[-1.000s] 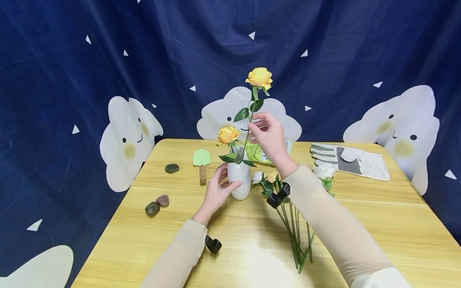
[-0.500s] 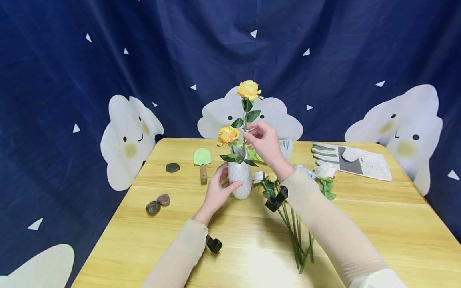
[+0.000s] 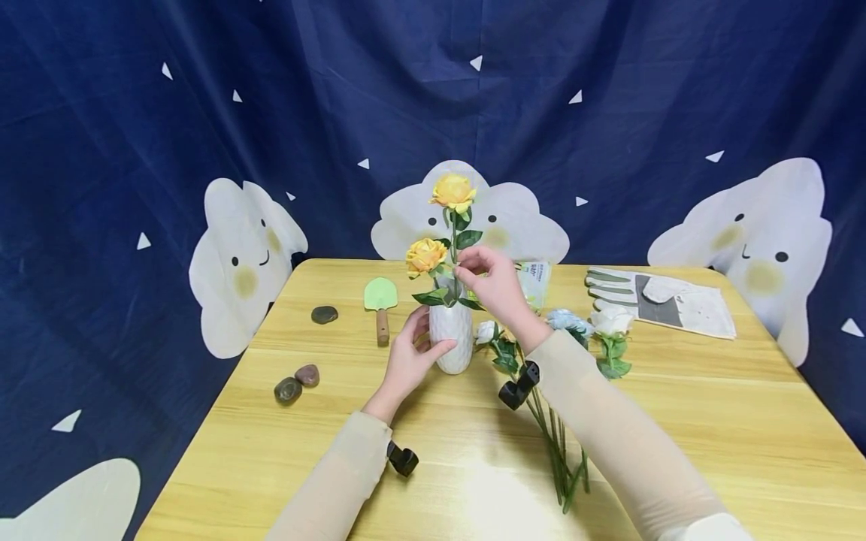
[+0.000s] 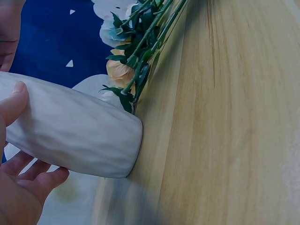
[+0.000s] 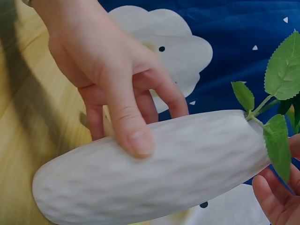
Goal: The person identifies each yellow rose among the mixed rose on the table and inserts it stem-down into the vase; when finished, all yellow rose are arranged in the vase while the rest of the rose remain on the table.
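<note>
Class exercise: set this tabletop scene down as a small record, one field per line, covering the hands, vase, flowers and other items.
Vase: white, textured, upright on the table
Left hand: holds the vase's side
Right hand: pinches the upper yellow rose by its stem, which runs down to the vase mouth
Lower yellow rose: at the vase mouth
Loose flowers: white rose, blue flower, others partly hidden by the right arm
Stones: three, left of the vase
Trowel: green blade, brown handle
Backdrop: dark blue, smiling clouds
</note>
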Tool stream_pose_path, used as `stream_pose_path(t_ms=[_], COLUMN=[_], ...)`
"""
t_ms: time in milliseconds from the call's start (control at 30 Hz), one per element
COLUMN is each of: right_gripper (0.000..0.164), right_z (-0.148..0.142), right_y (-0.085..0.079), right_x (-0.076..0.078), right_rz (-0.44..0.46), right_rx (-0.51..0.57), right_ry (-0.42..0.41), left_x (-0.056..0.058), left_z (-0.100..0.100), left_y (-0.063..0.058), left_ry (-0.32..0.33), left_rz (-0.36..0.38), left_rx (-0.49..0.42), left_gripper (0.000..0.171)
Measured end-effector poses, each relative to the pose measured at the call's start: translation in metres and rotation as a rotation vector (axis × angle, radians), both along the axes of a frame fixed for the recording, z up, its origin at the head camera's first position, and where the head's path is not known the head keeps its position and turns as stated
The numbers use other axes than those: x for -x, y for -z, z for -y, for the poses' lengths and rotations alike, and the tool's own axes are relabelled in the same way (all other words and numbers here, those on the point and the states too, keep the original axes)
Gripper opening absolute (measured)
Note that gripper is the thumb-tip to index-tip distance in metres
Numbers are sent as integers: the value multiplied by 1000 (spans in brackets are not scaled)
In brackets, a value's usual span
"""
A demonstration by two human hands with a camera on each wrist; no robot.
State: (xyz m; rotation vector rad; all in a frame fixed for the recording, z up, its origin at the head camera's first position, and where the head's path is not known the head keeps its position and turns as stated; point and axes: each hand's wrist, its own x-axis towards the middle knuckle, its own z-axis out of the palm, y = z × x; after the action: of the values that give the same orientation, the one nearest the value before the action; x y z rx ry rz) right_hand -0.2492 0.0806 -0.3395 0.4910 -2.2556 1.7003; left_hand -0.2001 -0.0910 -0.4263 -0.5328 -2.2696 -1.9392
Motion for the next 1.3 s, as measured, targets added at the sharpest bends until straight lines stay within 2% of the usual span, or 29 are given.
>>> stream_pose_path(t_ms=[167,300,567,667,767,933,1167,1300], right_gripper=[9,8,10,12,15,20,19,20], right_z=[-4,-9,-26,-37,-51,-78,-109,-115], right_y=[4,5,7,10,14,27,49,67], right_x=[-5,-16,-34,-40,-48,-59,-71,-81], right_rz=[-1,-2,7,31,78,142,161,256], right_rx=[-38,-94,-126,-132,-139,-138,-85,-59], right_ry=[26,46,0,3,22,58,71,74], left_x=[-1,-1,1,1,7,14,15,16], left_z=[-1,0,1,0,-1,-1,-3,-5], left_y=[-1,0,1,3,13,28,28,27], left_ry=[-1,-8,-14,-17,-24,-47,-60,-51], left_rz=[2,2,-16,-22,-9,-1,-6,-25], left_rx=[-1,2,6,0,-13,-16,-19,-26], left_gripper=[66,66,67,68,69,72,73,71])
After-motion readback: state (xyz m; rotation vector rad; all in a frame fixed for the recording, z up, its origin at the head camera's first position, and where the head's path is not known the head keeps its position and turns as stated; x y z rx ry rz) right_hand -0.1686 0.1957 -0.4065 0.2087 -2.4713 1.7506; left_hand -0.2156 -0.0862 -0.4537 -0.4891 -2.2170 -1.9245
